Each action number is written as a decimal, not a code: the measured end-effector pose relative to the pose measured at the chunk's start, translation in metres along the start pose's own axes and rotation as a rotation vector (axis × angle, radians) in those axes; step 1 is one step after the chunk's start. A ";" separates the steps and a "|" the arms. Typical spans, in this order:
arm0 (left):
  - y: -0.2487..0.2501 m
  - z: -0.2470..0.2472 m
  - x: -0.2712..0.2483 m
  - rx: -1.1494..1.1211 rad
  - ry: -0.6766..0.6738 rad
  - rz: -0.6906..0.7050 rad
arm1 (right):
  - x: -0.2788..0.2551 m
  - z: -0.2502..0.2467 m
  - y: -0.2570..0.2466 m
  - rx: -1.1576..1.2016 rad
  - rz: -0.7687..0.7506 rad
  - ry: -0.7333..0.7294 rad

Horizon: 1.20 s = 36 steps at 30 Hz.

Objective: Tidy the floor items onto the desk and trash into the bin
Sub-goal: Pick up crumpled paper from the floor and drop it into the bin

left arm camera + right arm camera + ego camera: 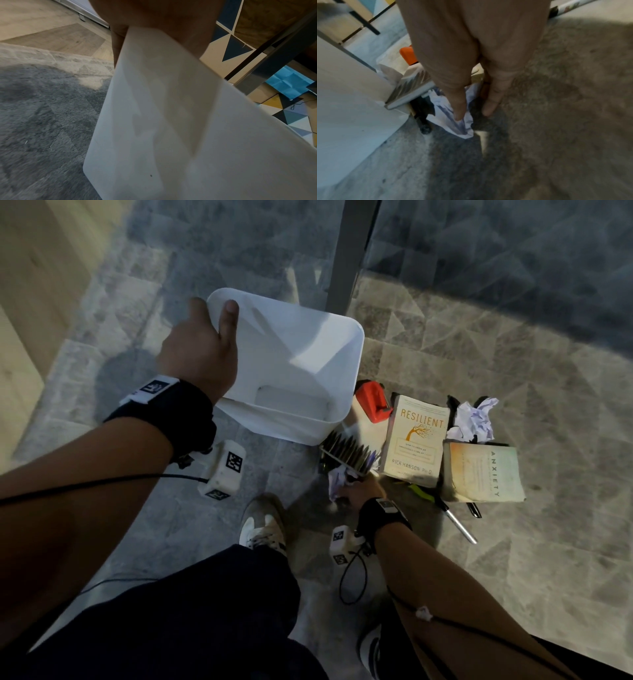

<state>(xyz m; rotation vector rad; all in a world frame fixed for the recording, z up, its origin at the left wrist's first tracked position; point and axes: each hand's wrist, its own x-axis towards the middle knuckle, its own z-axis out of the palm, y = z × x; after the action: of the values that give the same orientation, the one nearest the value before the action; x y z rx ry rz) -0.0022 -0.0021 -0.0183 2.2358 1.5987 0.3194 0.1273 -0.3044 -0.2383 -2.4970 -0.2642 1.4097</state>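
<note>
From the head view, the tidying looks barely begun. The left hand (202,350) grips the rim of the white bin (294,371), thumb inside the near-left corner and fingers outside, tilting it over the grey rug (513,371). I see nothing inside the bin. The right hand (359,494) reaches down to a crumpled paper (337,482) on the floor just near of the bin; the fingers themselves are hidden here. Still left on the floor, to the right: a book titled Resilient (414,436), a book titled Anxiety (479,470), a second paper ball (474,419) far of it, an orange tape dispenser (373,402), a patterned notebook (349,453), and pens (459,522) poking out under the books. No desk top shows — only a metal leg (349,251) beyond the bin.

The left wrist view adds little on progress: the bin's outer wall (171,135) fills it, with the hand's fingers (118,44) curled behind the rim, and tiled flooring with a blue sheet (288,86) far right that the head view misses.

The right wrist view gives what the head view hides — the fingers (458,105) are long and narrowly spread, one fingertip touching the paper (462,124), the other beside it on the rug; they have not closed round it yet. A dark object lies under the notebook (412,92); I cannot tell what it is.
</note>
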 end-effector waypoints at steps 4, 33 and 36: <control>0.002 0.001 -0.001 0.011 0.008 -0.001 | 0.000 -0.005 0.020 -0.147 -0.115 -0.006; 0.004 -0.007 0.001 -0.014 -0.028 -0.032 | -0.071 -0.109 -0.075 0.599 -0.242 0.386; 0.002 -0.004 0.004 -0.011 -0.015 -0.013 | 0.015 -0.049 -0.005 0.331 0.019 0.052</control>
<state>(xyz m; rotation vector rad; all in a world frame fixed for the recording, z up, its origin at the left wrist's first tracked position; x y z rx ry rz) -0.0007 0.0013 -0.0139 2.2139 1.5987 0.3062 0.1767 -0.3022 -0.2247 -2.2641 0.0046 1.2748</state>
